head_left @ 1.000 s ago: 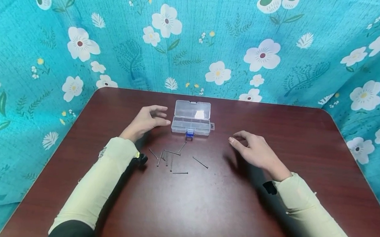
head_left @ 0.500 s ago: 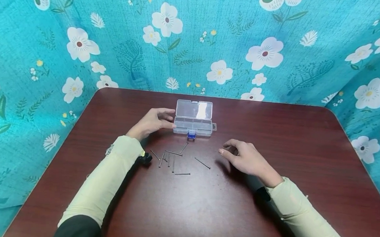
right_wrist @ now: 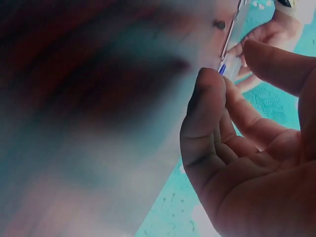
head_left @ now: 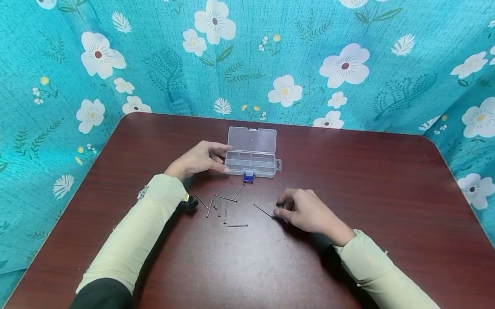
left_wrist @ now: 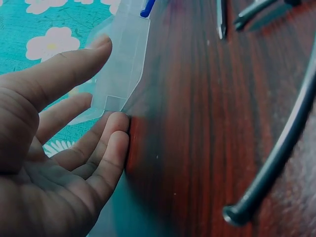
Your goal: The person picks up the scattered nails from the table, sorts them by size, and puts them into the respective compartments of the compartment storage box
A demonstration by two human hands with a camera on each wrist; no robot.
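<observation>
A clear plastic organizer box (head_left: 250, 165) with a blue latch (head_left: 248, 177) stands near the back of the table, its lid raised. At the box's left end is my left hand (head_left: 201, 160); thumb and fingers spread around the corner. In the left wrist view the thumb overlaps the box (left_wrist: 123, 64) and the fingertips are right at its end. My right hand (head_left: 307, 210) is low over the table, with thumb and fingertips at the head end of a lone nail (head_left: 263, 211). The right wrist view shows that thumb and the bent fingers (right_wrist: 205, 98) apart.
Several loose nails (head_left: 226, 213) lie scattered in front of the box, one nail (head_left: 237, 226) lying crosswise nearest the front. A dark device (head_left: 190, 205) sits under the left wrist. A turquoise flowered curtain (head_left: 280, 55) hangs behind the brown table (head_left: 379, 180).
My right hand has moved left and down to the lone nail. My left hand has moved right to the box's left end.
</observation>
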